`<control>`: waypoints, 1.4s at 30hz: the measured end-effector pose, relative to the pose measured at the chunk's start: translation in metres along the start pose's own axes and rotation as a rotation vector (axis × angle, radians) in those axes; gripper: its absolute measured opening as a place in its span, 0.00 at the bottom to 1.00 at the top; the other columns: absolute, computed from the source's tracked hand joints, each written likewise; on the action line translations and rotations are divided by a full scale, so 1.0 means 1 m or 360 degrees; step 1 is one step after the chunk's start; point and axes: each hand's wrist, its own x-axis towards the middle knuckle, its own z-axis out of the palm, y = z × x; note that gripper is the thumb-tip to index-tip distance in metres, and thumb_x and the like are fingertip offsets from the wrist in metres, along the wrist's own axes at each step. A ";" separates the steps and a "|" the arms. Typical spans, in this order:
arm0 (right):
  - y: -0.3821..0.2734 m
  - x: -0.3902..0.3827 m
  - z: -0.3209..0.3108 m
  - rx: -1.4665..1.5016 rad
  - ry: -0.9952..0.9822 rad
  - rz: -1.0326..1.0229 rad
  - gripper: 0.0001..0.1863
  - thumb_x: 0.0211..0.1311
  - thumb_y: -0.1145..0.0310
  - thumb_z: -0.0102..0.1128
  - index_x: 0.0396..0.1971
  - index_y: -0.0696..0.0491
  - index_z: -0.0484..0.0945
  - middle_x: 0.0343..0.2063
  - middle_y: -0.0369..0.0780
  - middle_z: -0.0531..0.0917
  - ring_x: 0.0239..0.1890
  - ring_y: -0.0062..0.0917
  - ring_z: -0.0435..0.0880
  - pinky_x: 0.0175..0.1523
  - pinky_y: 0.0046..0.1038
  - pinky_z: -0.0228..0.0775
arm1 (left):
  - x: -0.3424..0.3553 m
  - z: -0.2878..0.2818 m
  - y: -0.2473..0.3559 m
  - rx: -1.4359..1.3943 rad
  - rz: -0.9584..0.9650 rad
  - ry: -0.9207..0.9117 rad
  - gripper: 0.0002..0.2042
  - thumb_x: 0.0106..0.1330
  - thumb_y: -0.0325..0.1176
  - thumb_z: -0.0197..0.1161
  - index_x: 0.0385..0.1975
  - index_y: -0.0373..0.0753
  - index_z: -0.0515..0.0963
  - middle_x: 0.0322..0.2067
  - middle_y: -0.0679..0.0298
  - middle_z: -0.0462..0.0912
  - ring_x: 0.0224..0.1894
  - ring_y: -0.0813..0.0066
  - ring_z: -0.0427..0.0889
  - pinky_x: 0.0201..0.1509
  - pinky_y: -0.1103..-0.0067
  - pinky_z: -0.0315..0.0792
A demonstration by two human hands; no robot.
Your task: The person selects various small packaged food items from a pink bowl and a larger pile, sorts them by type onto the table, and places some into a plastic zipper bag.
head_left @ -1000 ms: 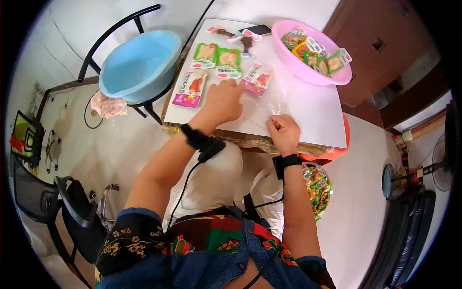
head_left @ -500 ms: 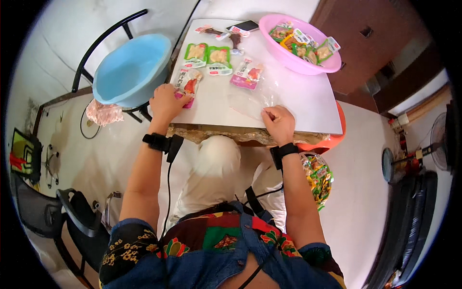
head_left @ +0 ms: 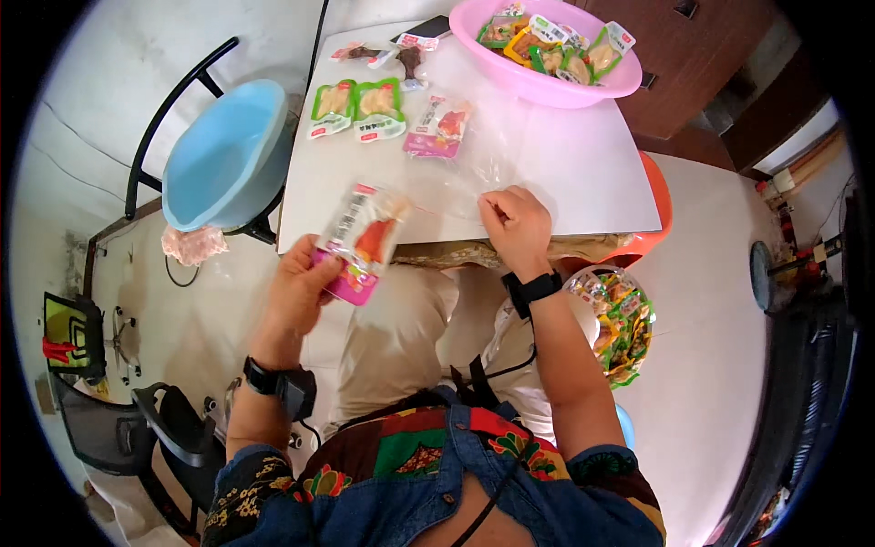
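My left hand [head_left: 305, 281] grips the lower corner of a pink-and-white snack packet [head_left: 368, 235], lifted at the table's front edge, with a red food picture facing up. Beside the table's front edge, my right hand [head_left: 518, 226] has its fingers curled closed on the edge of a clear plastic bag [head_left: 483, 170] that lies flat. A second pink-and-white packet [head_left: 439, 127] lies at the bag's far left end; I cannot tell whether it is inside. Two green-edged packets [head_left: 355, 111] lie side by side to the left, and dark vacuum-packed meat pieces [head_left: 410, 62] lie behind them.
A pink basin [head_left: 547, 77] of mixed packets stands at the table's back right. A blue basin [head_left: 223, 155] rests on a chair to the left. Below my right forearm is a container of packets [head_left: 624, 319]. A dark phone [head_left: 424, 30] lies at the back.
My left hand has picked the pink-and-white packet up off the table and brought it toward me. My right hand stays at the bag's edge. The view has shifted a little.
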 end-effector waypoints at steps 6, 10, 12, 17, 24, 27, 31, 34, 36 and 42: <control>0.000 0.000 -0.003 0.0231 0.0104 0.0120 0.01 0.50 0.72 0.64 0.24 0.52 0.81 0.19 0.37 0.77 0.23 0.31 0.76 0.28 0.30 0.67 | 0.009 0.066 0.000 0.0082 -0.0230 -0.0188 0.04 0.65 0.26 0.56 0.38 0.37 0.70 0.26 0.66 0.78 0.18 0.87 0.70 0.17 0.89 0.62; 0.001 0.000 -0.004 0.0340 0.0090 0.0091 0.02 0.51 0.72 0.64 0.24 0.52 0.81 0.19 0.38 0.76 0.24 0.32 0.76 0.29 0.30 0.68 | 0.021 0.086 -0.003 0.0098 -0.0251 -0.0156 0.05 0.67 0.27 0.54 0.39 0.36 0.69 0.25 0.66 0.77 0.16 0.87 0.67 0.17 0.89 0.60; 0.003 0.000 -0.006 0.0374 0.0100 0.0085 0.02 0.51 0.71 0.64 0.25 0.52 0.81 0.19 0.38 0.76 0.24 0.32 0.76 0.29 0.30 0.68 | 0.027 0.094 -0.003 0.0025 -0.0260 -0.0188 0.05 0.67 0.27 0.53 0.40 0.36 0.68 0.26 0.67 0.76 0.16 0.87 0.64 0.16 0.89 0.57; 0.005 0.000 -0.007 0.0346 0.0053 0.0043 0.04 0.52 0.69 0.64 0.28 0.52 0.81 0.21 0.38 0.76 0.25 0.33 0.76 0.29 0.31 0.68 | 0.046 0.111 -0.001 0.0051 -0.0225 -0.0107 0.06 0.67 0.26 0.52 0.41 0.37 0.67 0.26 0.67 0.75 0.16 0.87 0.63 0.16 0.88 0.55; -0.002 0.002 -0.012 0.0310 -0.0035 0.0059 0.05 0.54 0.68 0.63 0.30 0.50 0.82 0.23 0.38 0.77 0.26 0.33 0.77 0.30 0.31 0.69 | 0.088 0.130 -0.006 -0.0167 -0.0284 -0.0159 0.09 0.64 0.23 0.49 0.42 0.37 0.70 0.27 0.68 0.75 0.19 0.84 0.68 0.20 0.86 0.63; 0.001 0.001 -0.009 0.0314 0.0015 0.0012 0.04 0.55 0.68 0.62 0.30 0.49 0.82 0.24 0.39 0.78 0.27 0.33 0.78 0.31 0.31 0.70 | 0.096 0.134 -0.009 0.0012 -0.0214 -0.0246 0.10 0.63 0.22 0.49 0.43 0.36 0.72 0.28 0.64 0.77 0.26 0.80 0.75 0.25 0.85 0.68; 0.002 0.000 -0.010 0.0292 -0.0012 0.0045 0.05 0.55 0.67 0.61 0.31 0.50 0.82 0.25 0.39 0.78 0.29 0.34 0.78 0.32 0.32 0.70 | 0.083 0.138 -0.011 0.1005 0.0353 -0.0276 0.12 0.60 0.21 0.51 0.44 0.35 0.74 0.35 0.59 0.79 0.35 0.72 0.80 0.29 0.78 0.73; 0.002 0.001 -0.008 0.0298 -0.0021 0.0065 0.05 0.55 0.68 0.61 0.31 0.50 0.82 0.25 0.39 0.78 0.29 0.35 0.78 0.33 0.32 0.71 | 0.076 0.144 -0.007 0.1995 0.1035 -0.0249 0.15 0.57 0.22 0.53 0.46 0.34 0.73 0.45 0.56 0.77 0.45 0.63 0.79 0.42 0.68 0.74; 0.002 0.001 -0.009 0.0303 -0.0033 0.0082 0.05 0.55 0.68 0.61 0.31 0.50 0.82 0.25 0.39 0.78 0.29 0.35 0.78 0.33 0.32 0.71 | 0.080 0.145 -0.006 0.2494 0.1181 -0.0383 0.20 0.57 0.24 0.55 0.52 0.37 0.71 0.57 0.58 0.70 0.57 0.58 0.71 0.56 0.61 0.66; 0.004 0.000 -0.013 0.0280 -0.0019 0.0045 0.05 0.54 0.70 0.61 0.31 0.51 0.82 0.25 0.39 0.78 0.28 0.35 0.78 0.33 0.32 0.71 | 0.104 0.142 -0.020 0.2513 0.1386 -0.0430 0.24 0.59 0.29 0.55 0.59 0.39 0.67 0.64 0.58 0.63 0.65 0.59 0.62 0.62 0.61 0.60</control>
